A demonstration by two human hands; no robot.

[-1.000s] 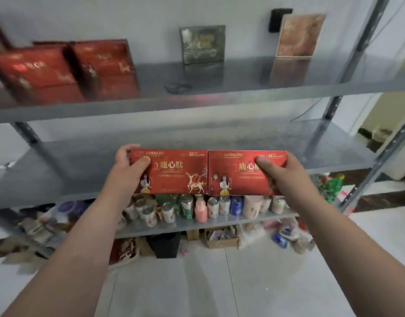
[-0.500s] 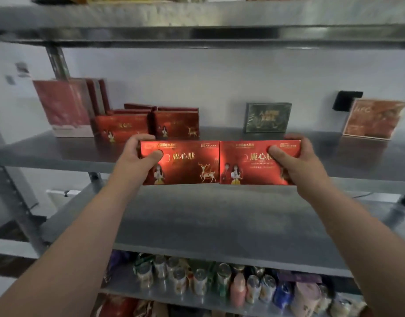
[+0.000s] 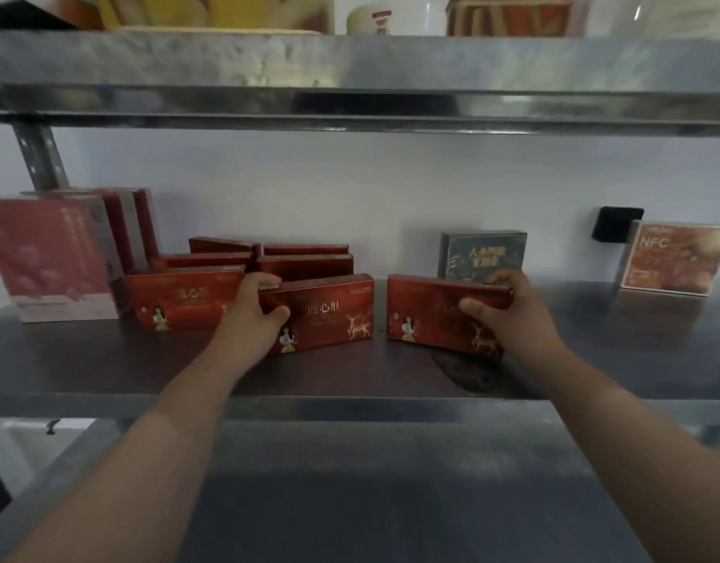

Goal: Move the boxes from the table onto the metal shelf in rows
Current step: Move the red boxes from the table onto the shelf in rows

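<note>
Where each is clasped: left box left end, right box right end unseen.
Axis: both left-right, fronts facing camera, apart on shelf.
Left grip: clamps left box.
Right grip: clamps right box.

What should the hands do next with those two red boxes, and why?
Probably slide the right box toward the left box. The right hand and left hand each grip one, both seemingly down on the shelf, with a gap between. The left box sits beside the front-row box, so closing the gap would extend that row.
</note>
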